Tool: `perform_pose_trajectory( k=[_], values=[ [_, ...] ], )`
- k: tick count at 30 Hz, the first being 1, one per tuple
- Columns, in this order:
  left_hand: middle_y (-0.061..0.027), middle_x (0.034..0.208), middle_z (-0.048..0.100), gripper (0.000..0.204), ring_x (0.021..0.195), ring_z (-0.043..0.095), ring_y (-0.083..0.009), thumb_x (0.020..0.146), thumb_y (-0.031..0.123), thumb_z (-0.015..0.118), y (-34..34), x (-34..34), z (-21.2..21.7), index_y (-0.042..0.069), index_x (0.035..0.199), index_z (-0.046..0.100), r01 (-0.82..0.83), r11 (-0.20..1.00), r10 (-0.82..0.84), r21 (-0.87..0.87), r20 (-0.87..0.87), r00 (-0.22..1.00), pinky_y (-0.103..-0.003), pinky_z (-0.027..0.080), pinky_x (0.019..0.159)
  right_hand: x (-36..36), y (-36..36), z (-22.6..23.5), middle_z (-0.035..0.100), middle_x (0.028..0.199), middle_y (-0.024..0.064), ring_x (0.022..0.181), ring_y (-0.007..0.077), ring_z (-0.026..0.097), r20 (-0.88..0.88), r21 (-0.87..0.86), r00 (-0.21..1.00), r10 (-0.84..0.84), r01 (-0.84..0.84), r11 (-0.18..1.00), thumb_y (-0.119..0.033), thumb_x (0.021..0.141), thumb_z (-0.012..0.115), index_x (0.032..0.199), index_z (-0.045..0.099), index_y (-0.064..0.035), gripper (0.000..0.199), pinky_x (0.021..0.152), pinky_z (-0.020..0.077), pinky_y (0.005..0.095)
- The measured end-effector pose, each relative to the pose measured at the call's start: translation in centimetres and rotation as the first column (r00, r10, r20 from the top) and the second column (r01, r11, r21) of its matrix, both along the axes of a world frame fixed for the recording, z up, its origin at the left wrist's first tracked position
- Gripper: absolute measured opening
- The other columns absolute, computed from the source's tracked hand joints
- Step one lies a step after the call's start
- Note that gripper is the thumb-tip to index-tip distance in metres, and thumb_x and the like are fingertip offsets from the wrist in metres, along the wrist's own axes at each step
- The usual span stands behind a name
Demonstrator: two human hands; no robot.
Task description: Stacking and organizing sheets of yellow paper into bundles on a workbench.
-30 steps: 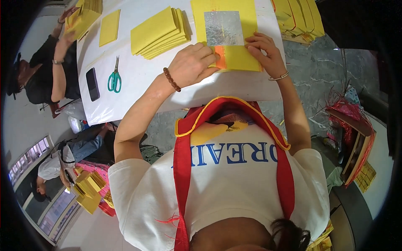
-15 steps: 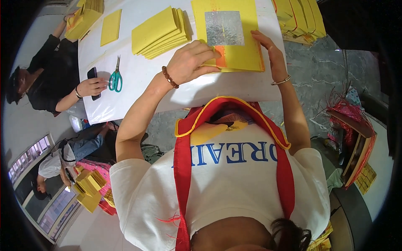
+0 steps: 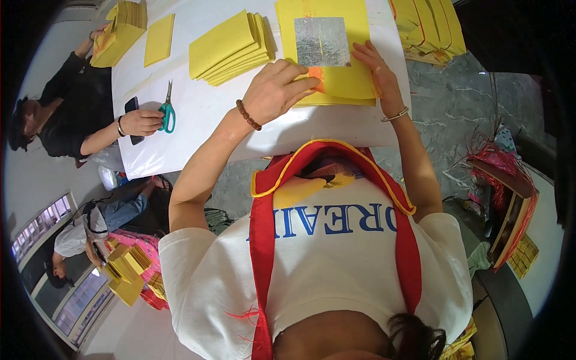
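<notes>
A stack of yellow paper sheets (image 3: 354,84) lies in front of me on the table, with a silver foil square (image 3: 321,42) on the top sheet and an orange stripe at its near edge. My left hand (image 3: 277,93) is closed at the near left corner, its fingers on the paper and the thumb by the edge. Along the right edge rests my right hand (image 3: 379,75), open, fingers stretched out over the top sheet. The near edges of the sheets sit slightly out of line.
A fanned pile of folded yellow paper (image 3: 225,48) and a thin yellow bundle (image 3: 159,39) lie to the left on the white table (image 3: 198,132). At the left a co-worker's hand (image 3: 141,122) touches teal-handled scissors (image 3: 168,114) beside a dark phone (image 3: 132,105). More yellow bundles (image 3: 429,24) stand far right.
My right hand has slid left and inward over the paper's edge. My left hand has shifted slightly down. A lower sheet now shows at the near edge. The co-worker's hand has reached the scissors.
</notes>
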State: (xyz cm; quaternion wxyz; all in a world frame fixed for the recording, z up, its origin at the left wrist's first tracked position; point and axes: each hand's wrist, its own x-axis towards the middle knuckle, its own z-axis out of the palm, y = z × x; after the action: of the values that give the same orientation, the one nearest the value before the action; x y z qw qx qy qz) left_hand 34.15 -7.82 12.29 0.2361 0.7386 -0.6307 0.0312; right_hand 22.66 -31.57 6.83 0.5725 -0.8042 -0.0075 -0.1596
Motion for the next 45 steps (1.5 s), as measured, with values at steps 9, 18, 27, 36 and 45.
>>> perform_pose_trajectory(
  k=[9, 18, 27, 36, 45],
  values=[
    [-0.0053, 0.109, 0.056, 0.043, 0.096, 0.051, -0.0223, 0.076, 0.019, 0.064, 0.6, -0.7, -0.3, 0.016, 0.119, 0.058, -0.011, 0.998, 0.0, 0.069, 0.163, 0.987, -0.035, 0.042, 0.077, -0.2, -0.7, -0.2, 0.039, 0.141, 0.0094, 0.137, 0.0319, 0.019, 0.002, -0.254, 1.0, 0.004, -0.003, 0.967, -0.045, 0.093, 0.031, 0.122, 0.058, -0.0137, 0.051, 0.11, 0.0098, 0.0439],
    [-0.0049, 0.11, 0.056, 0.035, 0.094, 0.051, -0.0199, 0.078, 0.023, 0.062, 0.3, -0.9, 0.2, 0.013, 0.111, 0.059, -0.023, 0.997, 0.005, 0.075, 0.24, 0.971, -0.032, 0.038, 0.074, -0.8, -0.4, -0.9, 0.033, 0.145, 0.0091, 0.139, 0.0299, 0.014, -0.005, -0.156, 1.0, 0.015, -0.016, 0.988, -0.047, 0.092, 0.033, 0.127, 0.054, -0.0158, 0.051, 0.11, 0.0044, 0.0479],
    [-0.007, 0.111, 0.056, 0.044, 0.1, 0.05, -0.0225, 0.078, 0.026, 0.063, 0.7, -1.7, 0.2, 0.01, 0.119, 0.056, -0.042, 0.994, 0.024, 0.098, 0.18, 0.983, -0.036, 0.038, 0.081, -0.7, -0.5, -0.2, 0.031, 0.146, 0.0056, 0.14, 0.027, 0.011, -0.048, -0.225, 0.998, 0.034, -0.044, 0.973, -0.044, 0.092, 0.036, 0.128, 0.053, -0.0188, 0.047, 0.109, -0.0003, 0.0515],
    [-0.0083, 0.114, 0.054, 0.047, 0.101, 0.048, -0.0245, 0.08, 0.037, 0.061, 0.5, -1.9, -0.4, 0.009, 0.118, 0.055, -0.069, 0.996, 0.06, 0.054, 0.154, 0.986, -0.036, 0.038, 0.081, -0.1, -0.7, -0.9, 0.031, 0.146, 0.0059, 0.14, 0.0292, 0.011, -0.108, -0.301, 0.993, 0.049, -0.079, 0.95, -0.048, 0.093, 0.028, 0.128, 0.054, -0.02, 0.052, 0.109, -0.0004, 0.0517],
    [-0.0084, 0.121, 0.051, 0.048, 0.104, 0.046, -0.0269, 0.082, 0.038, 0.058, 0.2, -2.0, -0.7, 0.012, 0.123, 0.052, -0.111, 0.99, 0.094, 0.085, 0.19, 0.977, -0.039, 0.036, 0.085, 0.0, -0.6, -1.2, 0.03, 0.146, 0.0076, 0.139, 0.03, 0.012, -0.057, -0.213, 0.998, -0.025, 0.012, 0.977, -0.051, 0.093, 0.022, 0.128, 0.053, -0.0192, 0.057, 0.11, 0.004, 0.0461]
  ],
)
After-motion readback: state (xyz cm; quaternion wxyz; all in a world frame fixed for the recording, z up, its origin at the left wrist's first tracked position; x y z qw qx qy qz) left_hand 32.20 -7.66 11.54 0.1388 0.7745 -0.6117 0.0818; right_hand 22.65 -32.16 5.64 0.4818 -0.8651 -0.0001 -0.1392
